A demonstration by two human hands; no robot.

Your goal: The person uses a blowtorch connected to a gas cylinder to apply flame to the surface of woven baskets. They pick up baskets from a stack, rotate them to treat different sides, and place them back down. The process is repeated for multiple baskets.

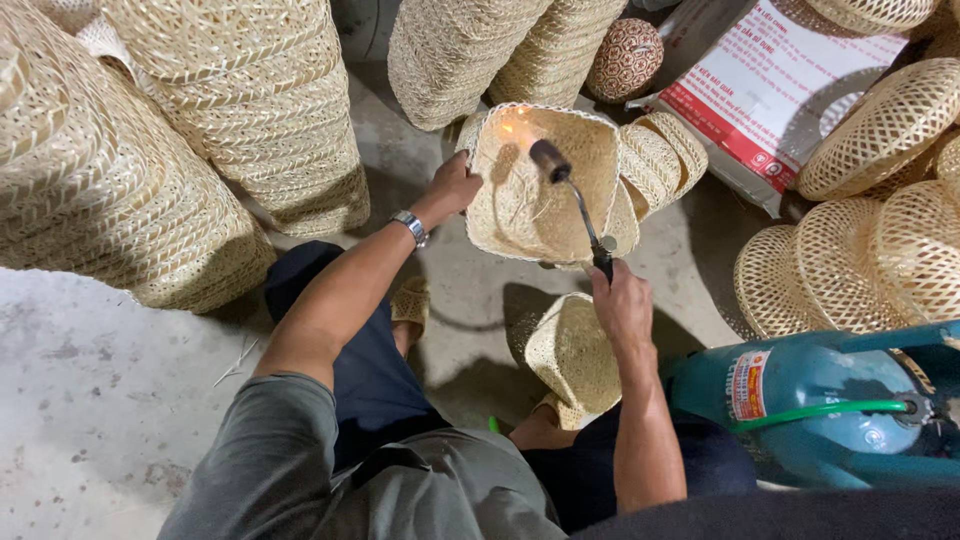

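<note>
while the left hand point(452, 188) grips the woven basket point(540, 185) rim and the right hand point(620, 300) clasps the gas torch point(575, 205), singeing looks underway; next, likely turning the basket.

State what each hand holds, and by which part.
The left hand grips the woven basket by its left rim. The right hand holds the gas torch by the lower handle end.

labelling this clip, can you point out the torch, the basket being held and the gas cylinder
torch point(572, 190), head view, on the bent metal neck below the nozzle
woven basket point(520, 205), head view, on its inner wall left of the torch
gas cylinder point(800, 385), head view, on the teal body above the green hose
</note>
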